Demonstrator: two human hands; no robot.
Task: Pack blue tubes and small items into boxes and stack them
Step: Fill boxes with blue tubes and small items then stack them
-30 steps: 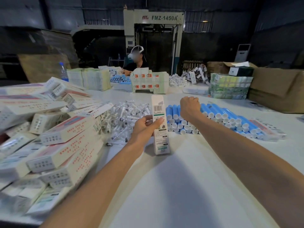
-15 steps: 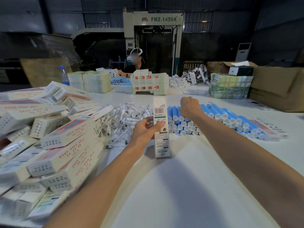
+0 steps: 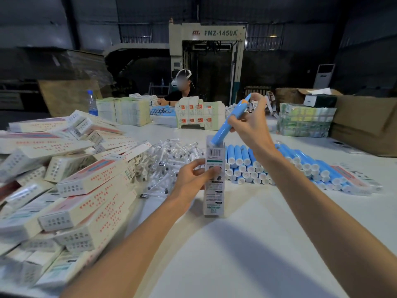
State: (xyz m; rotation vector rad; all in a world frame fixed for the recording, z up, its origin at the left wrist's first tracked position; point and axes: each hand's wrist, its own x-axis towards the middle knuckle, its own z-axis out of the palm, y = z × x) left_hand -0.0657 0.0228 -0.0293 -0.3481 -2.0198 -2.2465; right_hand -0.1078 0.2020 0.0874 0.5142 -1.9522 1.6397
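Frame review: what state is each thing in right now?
Box: upright, top open.
Blue tube: tilted, lower end entering box top.
Left hand: holds box's middle.
Right hand: grips tube.
Tube stack: lying flat, caps toward camera.
Box pile: closed, heaped at left.
Water bottle: upright, capped.

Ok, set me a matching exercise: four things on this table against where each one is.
Things: 1 upright box; 2 tilted blue tube; 3 packed boxes; 4 water bottle.
Places: A far left, at the back; B in the right hand, lower end at the box top; C heaped at left; D gripped by the left hand.
Pairs: 1-D, 2-B, 3-C, 4-A.
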